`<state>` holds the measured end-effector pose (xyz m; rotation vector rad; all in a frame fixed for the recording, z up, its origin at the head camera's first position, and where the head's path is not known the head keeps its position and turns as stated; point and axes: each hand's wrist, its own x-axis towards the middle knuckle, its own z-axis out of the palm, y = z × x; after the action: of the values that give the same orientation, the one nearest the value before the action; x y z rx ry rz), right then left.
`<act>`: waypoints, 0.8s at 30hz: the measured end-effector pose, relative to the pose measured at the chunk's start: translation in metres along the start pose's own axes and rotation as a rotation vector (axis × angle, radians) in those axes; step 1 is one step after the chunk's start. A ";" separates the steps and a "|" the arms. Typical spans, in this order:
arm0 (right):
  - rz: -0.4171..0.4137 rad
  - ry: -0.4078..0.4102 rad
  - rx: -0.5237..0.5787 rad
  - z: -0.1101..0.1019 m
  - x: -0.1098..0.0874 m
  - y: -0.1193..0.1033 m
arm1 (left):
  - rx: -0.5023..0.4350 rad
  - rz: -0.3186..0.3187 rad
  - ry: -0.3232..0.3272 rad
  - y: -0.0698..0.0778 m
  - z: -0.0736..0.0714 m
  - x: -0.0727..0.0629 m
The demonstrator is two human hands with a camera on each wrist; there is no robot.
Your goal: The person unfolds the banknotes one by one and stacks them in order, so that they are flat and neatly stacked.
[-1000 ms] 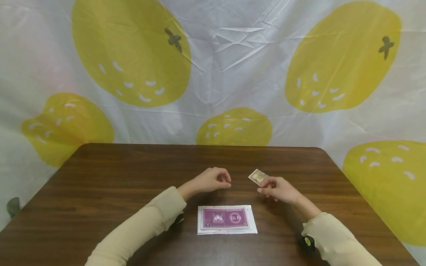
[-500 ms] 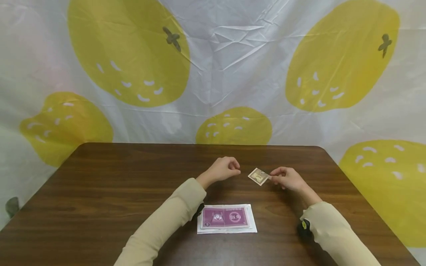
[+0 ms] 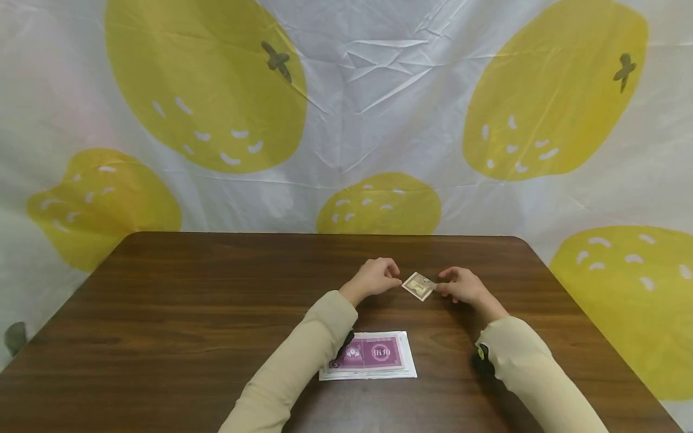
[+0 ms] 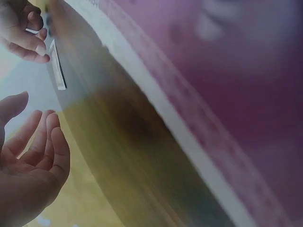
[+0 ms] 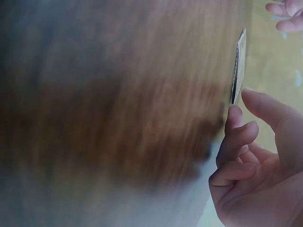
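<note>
A small stamp with a brown picture and a pale border is held at its right corner, pinched between the thumb and index finger of my right hand. Edge-on, the stamp stands out from those fingertips in the right wrist view. My left hand, its fingers loosely bent, is just left of the stamp. A gap separates the left hand from the stamp in the left wrist view. Below the left forearm lies a purple banknote, its left end partly hidden by the sleeve.
White-edged sheets lie under the banknote on the brown wooden table. Behind the table's far edge hangs a white cloth printed with yellow fruit. Dark cameras are strapped at both wrists.
My left hand has moved right and slightly up, toward the stamp. The right hand has shifted right along the stamp to its corner. The stamp stays at nearly the same spot.
</note>
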<state>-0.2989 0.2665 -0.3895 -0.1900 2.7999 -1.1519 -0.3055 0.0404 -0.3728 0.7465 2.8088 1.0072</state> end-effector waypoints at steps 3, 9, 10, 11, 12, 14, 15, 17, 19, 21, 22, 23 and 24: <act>0.003 -0.009 -0.018 0.002 0.001 -0.002 | 0.021 -0.019 -0.002 0.003 0.004 0.002; 0.007 -0.021 -0.041 0.005 0.001 -0.005 | 0.061 -0.049 -0.008 0.005 0.011 0.005; 0.009 -0.024 -0.040 0.006 0.001 -0.005 | 0.066 -0.052 -0.009 0.005 0.012 0.005; 0.012 -0.027 -0.039 0.007 0.001 -0.006 | 0.074 -0.054 -0.011 0.005 0.013 0.006; 0.013 -0.035 -0.038 0.007 0.001 -0.007 | 0.082 -0.055 -0.012 0.006 0.014 0.005; 0.012 -0.047 -0.037 0.008 0.001 -0.008 | 0.097 -0.057 -0.012 0.006 0.016 0.004; 0.015 -0.051 -0.035 0.009 0.001 -0.009 | 0.107 -0.055 -0.009 0.007 0.017 0.003; 0.011 -0.062 -0.034 0.010 0.002 -0.010 | 0.123 -0.065 -0.011 0.007 0.019 0.003; 0.011 -0.068 -0.033 0.011 0.002 -0.011 | 0.129 -0.074 -0.019 0.006 0.021 0.005; 0.015 -0.073 -0.028 0.012 0.002 -0.012 | 0.142 -0.087 -0.039 0.000 0.027 0.013; 0.013 -0.079 -0.024 0.012 0.002 -0.012 | 0.149 -0.059 -0.018 -0.013 0.039 0.023; 0.011 -0.085 -0.016 0.012 0.002 -0.012 | 0.150 -0.058 -0.027 -0.026 0.050 0.035; 0.008 -0.092 -0.009 0.012 0.002 -0.012 | 0.171 -0.043 -0.013 -0.044 0.067 0.051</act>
<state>-0.2983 0.2494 -0.3895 -0.2263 2.7238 -1.1003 -0.3545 0.0740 -0.4471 0.7021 2.9132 0.7595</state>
